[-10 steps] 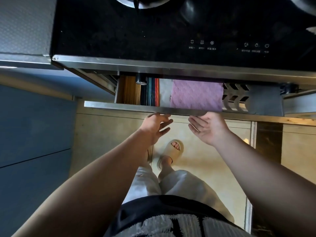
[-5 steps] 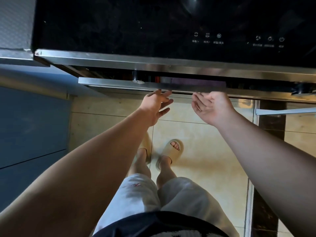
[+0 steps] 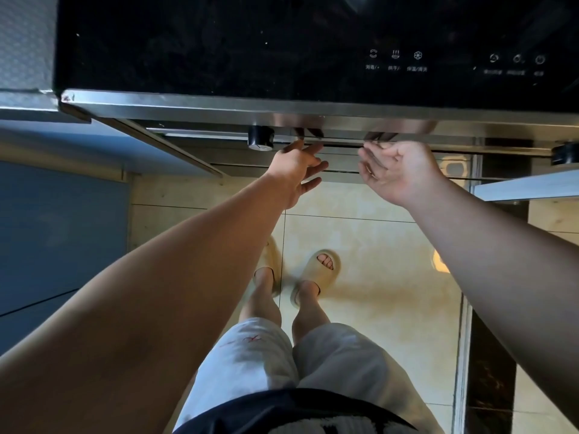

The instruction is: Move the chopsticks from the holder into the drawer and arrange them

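The drawer under the black cooktop is pushed in, so only its steel front edge shows. No chopsticks or holder are visible. My left hand is stretched out, fingers spread, its fingertips touching the drawer front just right of a black knob. My right hand is palm up with fingers loosely curled, its fingertips at the drawer's lower edge. Neither hand holds anything.
The black glass cooktop with touch icons overhangs everything. A blue cabinet front stands at the left. A second black knob sits at the far right. Below are beige floor tiles and my feet in pale slippers.
The drawer, open a second ago with chopsticks and a purple mat showing, has slid fully shut under both hands. The hands moved forward with it.
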`<state>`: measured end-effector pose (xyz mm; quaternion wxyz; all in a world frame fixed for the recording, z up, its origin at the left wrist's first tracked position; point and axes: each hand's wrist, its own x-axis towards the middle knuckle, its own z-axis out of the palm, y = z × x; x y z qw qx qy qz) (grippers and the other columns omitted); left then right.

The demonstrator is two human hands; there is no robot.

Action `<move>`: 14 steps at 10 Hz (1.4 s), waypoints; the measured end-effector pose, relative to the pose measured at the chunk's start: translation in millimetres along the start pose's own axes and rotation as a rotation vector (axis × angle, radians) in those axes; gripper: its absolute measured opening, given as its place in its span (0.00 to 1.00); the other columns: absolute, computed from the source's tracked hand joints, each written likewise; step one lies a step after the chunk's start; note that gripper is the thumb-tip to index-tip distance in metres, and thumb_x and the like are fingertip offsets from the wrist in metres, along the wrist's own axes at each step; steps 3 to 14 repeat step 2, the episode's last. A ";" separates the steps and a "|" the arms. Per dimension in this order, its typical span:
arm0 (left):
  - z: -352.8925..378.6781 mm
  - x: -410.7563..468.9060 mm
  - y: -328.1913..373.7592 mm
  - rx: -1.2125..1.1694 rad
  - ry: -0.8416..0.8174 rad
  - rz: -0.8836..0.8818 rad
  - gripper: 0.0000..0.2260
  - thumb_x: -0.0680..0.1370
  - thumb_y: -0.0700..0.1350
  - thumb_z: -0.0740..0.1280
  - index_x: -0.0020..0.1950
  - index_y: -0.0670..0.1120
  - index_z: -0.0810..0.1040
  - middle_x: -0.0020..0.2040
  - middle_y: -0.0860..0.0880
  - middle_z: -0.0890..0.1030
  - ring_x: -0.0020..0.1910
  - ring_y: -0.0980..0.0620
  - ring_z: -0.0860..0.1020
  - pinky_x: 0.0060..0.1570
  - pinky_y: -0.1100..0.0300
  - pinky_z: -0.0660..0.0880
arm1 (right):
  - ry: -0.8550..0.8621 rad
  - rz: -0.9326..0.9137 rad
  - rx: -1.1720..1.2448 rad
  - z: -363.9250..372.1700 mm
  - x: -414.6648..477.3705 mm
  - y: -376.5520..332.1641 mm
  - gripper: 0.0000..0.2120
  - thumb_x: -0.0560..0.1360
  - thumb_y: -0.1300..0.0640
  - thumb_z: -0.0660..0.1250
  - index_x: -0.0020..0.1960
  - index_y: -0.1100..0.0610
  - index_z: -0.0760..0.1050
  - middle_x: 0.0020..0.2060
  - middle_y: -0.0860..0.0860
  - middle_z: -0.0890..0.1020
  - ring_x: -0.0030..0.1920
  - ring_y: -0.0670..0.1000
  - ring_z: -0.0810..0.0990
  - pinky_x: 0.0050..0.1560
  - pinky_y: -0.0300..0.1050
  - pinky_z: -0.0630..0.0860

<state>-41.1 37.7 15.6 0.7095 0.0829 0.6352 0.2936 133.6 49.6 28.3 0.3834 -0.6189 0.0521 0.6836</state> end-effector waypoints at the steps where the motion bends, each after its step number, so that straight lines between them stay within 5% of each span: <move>1: -3.8 -2.2 0.4 0.094 -0.008 -0.007 0.29 0.81 0.33 0.59 0.79 0.52 0.59 0.63 0.53 0.80 0.56 0.51 0.82 0.51 0.54 0.76 | -0.021 -0.014 -0.039 0.5 -4.5 4.5 0.23 0.76 0.65 0.50 0.70 0.59 0.67 0.60 0.51 0.81 0.56 0.52 0.81 0.49 0.49 0.78; 2: -6.5 -12.8 -6.1 0.368 -0.026 0.026 0.30 0.81 0.37 0.64 0.79 0.55 0.57 0.63 0.49 0.79 0.53 0.52 0.81 0.50 0.57 0.78 | -0.004 -0.047 -0.196 2.8 -10.8 10.5 0.24 0.77 0.63 0.52 0.73 0.55 0.64 0.62 0.51 0.80 0.57 0.53 0.80 0.49 0.50 0.80; 14: -6.5 -12.8 -6.1 0.368 -0.026 0.026 0.30 0.81 0.37 0.64 0.79 0.55 0.57 0.63 0.49 0.79 0.53 0.52 0.81 0.50 0.57 0.78 | -0.004 -0.047 -0.196 2.8 -10.8 10.5 0.24 0.77 0.63 0.52 0.73 0.55 0.64 0.62 0.51 0.80 0.57 0.53 0.80 0.49 0.50 0.80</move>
